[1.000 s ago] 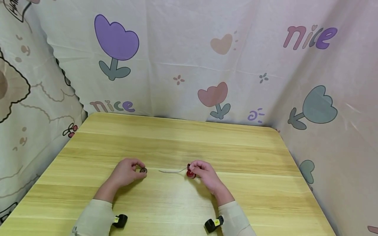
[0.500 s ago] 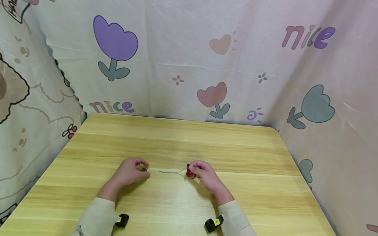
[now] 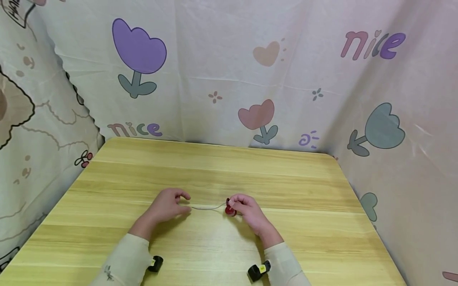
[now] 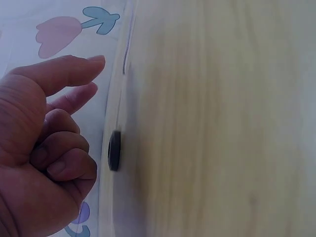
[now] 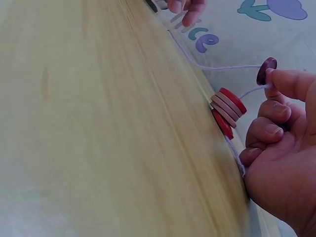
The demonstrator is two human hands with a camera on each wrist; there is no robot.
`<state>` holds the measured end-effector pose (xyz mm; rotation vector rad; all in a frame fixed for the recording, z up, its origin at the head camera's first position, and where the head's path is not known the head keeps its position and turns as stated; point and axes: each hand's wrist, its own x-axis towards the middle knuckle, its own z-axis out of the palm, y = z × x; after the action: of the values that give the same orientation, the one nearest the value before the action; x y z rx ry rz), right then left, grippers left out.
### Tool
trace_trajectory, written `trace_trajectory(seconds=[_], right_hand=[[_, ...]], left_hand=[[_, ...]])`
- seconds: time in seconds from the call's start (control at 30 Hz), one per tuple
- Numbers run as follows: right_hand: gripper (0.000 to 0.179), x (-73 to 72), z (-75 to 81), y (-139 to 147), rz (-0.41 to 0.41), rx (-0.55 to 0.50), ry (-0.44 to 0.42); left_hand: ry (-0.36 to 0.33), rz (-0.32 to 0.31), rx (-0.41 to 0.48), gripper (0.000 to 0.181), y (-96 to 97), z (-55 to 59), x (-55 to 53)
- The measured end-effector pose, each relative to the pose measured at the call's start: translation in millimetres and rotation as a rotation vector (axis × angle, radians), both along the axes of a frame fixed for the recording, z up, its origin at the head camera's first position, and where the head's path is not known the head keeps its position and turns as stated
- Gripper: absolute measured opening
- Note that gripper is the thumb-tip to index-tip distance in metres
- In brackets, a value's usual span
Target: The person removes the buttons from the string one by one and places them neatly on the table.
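Note:
My right hand (image 3: 248,210) pinches a white string (image 5: 212,67), its fingertips against a dark red button (image 5: 266,71) threaded on it. Below hang several red and pink buttons (image 5: 228,108) on the same string, close over the table. The string's free end stretches left toward my left hand (image 3: 169,205). That hand's thumb and forefinger stand apart around the tip, with nothing gripped between them; its other fingers curl in. A dark round button (image 4: 114,150) lies on the table beside the curled fingers in the left wrist view; the left hand hides it in the head view.
The wooden table (image 3: 214,171) meets a flower-printed cloth (image 3: 207,47) along its back edge, with more cloth at both sides. Black wrist cameras sit at the left cuff (image 3: 139,254) and the right cuff (image 3: 282,258).
My left hand has let go of the dark button, opened its fingers and moved right to the string's free end. The right hand keeps its place.

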<state>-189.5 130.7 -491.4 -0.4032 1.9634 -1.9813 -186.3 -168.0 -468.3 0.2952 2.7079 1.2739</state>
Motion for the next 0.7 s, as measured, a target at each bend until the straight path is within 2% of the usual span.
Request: trace_trajectory(seconds=[0.37, 0.7], right_hand=[[0.026, -0.5, -0.9, 1.4, -0.003, -0.002, 0.004], [0.025, -0.8, -2.0, 1.7, -0.005, -0.007, 0.004]], left_hand=[[-0.004, -0.042, -0.033, 0.027, 18.8, -1.1, -7.1], [-0.016, -0.069, -0.009, 0.022, 37.4, -4.2, -6.0]])
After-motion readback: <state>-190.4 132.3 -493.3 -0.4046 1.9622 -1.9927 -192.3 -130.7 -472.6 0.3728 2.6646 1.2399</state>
